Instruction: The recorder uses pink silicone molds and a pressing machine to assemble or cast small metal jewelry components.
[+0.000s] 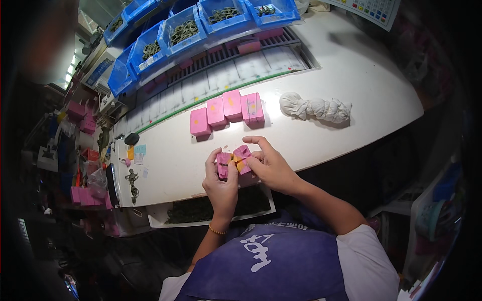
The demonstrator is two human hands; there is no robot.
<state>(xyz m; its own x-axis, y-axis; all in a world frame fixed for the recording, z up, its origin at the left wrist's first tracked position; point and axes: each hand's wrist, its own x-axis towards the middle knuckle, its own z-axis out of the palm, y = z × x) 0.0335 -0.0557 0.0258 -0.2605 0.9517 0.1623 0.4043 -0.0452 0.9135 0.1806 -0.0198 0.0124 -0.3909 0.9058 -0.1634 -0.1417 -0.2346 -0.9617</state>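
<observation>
Close to the table's front edge, both my hands hold a pink rubber mold [224,171] that is spread apart at the middle, with orange-yellow showing inside the split. My left hand [221,186] grips its left part, thumb on top near the gap. With its thumb pressed on the right part and the index finger stretched out, my right hand [273,168] holds the other side. Just beyond stand several closed pink molds [216,111] in a row, each with a yellow mark. What lies inside the opened mold is too small to tell.
A knotted white cloth [315,109] lies to the right on the white table [351,75]. Blue bins [183,32] of small dark metal pieces stand at the back. A green-edged conveyor [201,90] runs before them. Below the table edge is a white tray [156,216] with dark contents.
</observation>
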